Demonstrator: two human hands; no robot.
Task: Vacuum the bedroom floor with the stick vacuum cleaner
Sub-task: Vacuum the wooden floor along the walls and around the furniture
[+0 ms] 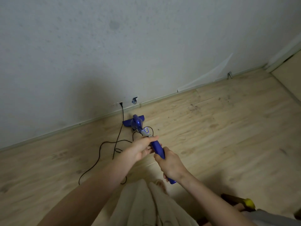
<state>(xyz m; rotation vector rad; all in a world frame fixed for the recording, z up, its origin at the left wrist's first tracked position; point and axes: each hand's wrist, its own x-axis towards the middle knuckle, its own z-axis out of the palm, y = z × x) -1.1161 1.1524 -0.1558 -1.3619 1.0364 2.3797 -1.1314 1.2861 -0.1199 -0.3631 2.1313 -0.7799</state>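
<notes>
Head view: stick vacuum cleaner [138, 123] w/ nozzle on floor [211, 136] near wall; right hand [171, 163] wrapped round handle, left hand [141, 148] loosely cupping shaft. Debris [193, 108] remains at right, so most floor prob. undone.

Blue stick vacuum cleaner [146, 136] slants down, head on wooden floor [211, 136].

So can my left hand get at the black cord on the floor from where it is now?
Probably not without bending: the left hand sits up on the vacuum handle, while the cord lies on the floor below. Nothing blocks the way.
</notes>
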